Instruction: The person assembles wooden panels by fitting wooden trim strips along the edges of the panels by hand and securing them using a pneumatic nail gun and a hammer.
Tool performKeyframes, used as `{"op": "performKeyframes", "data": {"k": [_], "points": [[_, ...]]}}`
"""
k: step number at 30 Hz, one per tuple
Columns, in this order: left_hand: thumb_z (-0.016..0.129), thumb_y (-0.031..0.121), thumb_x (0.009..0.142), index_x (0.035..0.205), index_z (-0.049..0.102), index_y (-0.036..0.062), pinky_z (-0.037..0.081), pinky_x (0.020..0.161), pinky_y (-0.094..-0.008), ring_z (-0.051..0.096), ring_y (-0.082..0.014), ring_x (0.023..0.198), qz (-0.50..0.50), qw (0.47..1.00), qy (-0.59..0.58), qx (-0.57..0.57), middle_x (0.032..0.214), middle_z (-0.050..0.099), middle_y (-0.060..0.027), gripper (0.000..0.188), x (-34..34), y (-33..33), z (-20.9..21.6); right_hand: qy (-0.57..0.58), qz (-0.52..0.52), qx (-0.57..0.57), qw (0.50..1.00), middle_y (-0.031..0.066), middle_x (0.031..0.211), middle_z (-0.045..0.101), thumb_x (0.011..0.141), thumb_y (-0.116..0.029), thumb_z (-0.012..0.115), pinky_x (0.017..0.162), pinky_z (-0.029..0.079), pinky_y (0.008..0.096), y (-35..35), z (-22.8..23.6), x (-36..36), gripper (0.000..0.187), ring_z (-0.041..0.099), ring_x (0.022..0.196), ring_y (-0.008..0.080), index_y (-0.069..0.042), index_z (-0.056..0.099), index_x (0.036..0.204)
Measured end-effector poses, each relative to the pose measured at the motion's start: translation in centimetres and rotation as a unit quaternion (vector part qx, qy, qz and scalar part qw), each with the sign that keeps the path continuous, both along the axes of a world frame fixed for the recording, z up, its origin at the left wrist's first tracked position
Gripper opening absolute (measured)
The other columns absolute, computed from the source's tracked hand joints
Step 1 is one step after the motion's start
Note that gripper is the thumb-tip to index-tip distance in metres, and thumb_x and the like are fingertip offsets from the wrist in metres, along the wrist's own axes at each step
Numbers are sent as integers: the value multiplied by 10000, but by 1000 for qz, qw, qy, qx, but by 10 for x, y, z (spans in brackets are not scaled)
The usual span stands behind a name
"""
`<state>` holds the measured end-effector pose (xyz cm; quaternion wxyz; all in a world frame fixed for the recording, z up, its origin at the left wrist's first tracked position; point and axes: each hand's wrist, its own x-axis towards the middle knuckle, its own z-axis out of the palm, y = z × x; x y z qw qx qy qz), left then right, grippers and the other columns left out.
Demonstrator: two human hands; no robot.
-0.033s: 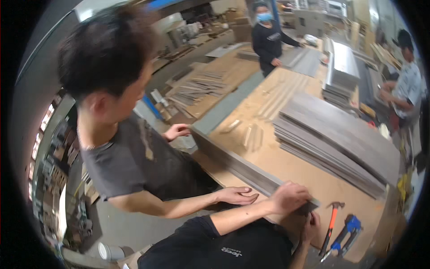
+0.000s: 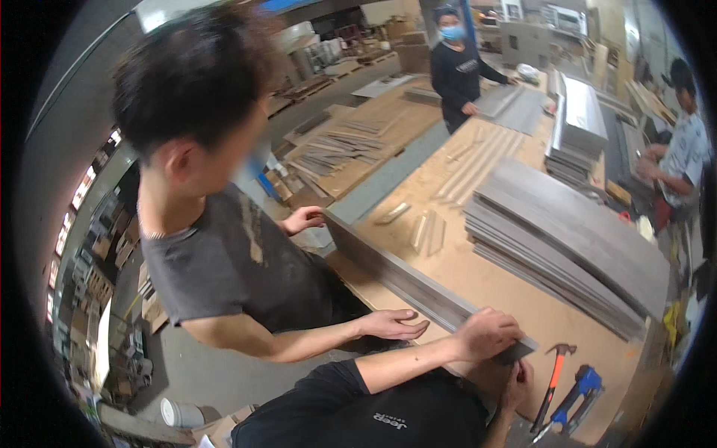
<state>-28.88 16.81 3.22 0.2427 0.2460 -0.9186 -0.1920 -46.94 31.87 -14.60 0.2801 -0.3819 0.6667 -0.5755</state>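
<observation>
A long narrow grey wood-look board (image 2: pixel 407 280) stands on its edge along the near side of the worktable. My left hand (image 2: pixel 484 334) is closed over its top edge, close to the board's right end. Just below that end, my right hand (image 2: pixel 517 384) is closed with its fingertips at the corner; part of its grip is hidden. Beside me a co-worker in a dark grey shirt has one hand (image 2: pixel 305 219) at the board's far end. The co-worker's other hand (image 2: pixel 392 325) is held palm up with loose fingers next to the board's middle.
Right of my hands lie an orange-handled hammer (image 2: pixel 553 384) and a blue nail gun (image 2: pixel 579 396). A stack of grey panels (image 2: pixel 567 231) fills the table's right side. Wood strips (image 2: pixel 478 164) lie farther back. Two more people work beyond. A white bucket (image 2: pixel 181 412) stands on the floor.
The view has shifted slightly, so the scene sits a little farther right. Both of my hands keep their places on the board.
</observation>
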Motion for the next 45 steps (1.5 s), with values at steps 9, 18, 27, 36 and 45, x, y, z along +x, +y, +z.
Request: {"op": "performKeyframes", "data": {"k": [9,18,27,36,45], "points": [[647,181,904,1048,687,165,473,884,-366,633,-206,981,11,996,84,-21,1052,665,19,151,5,2,7,-33,-2,-60,998,100,1083,690,1004,-33,631,809,525,228,-5,-21,10,301,653,939,128,48,581,1289],[642,224,905,1043,701,157,470,890,-365,638,-193,1001,-11,996,88,-13,1058,683,4,164,7,2,1,1,-60,-60,996,51,1054,604,1028,-149,610,787,474,258,-4,17,18,315,552,922,123,51,568,1267],[656,237,896,1038,710,147,454,963,-422,625,-200,1107,-91,995,-18,31,1115,691,9,177,23,-4,-51,-169,-66,-100,978,155,1138,628,1083,-358,514,849,515,357,-26,29,78,452,608,1008,210,65,554,1236],[680,179,871,1073,694,139,401,1100,-468,565,-270,1255,145,981,126,-21,1261,632,-67,206,133,-31,-71,-94,-102,5,990,209,1361,594,1077,-365,524,1051,438,396,-58,50,59,544,568,1220,267,79,523,1392],[644,323,939,1433,505,9,285,1220,-460,390,-355,1447,483,850,-113,177,1526,460,-186,602,348,-94,-85,-140,-90,81,983,169,1328,619,1061,-423,531,1088,396,383,-75,48,46,604,548,1238,240,115,565,1335]]}}
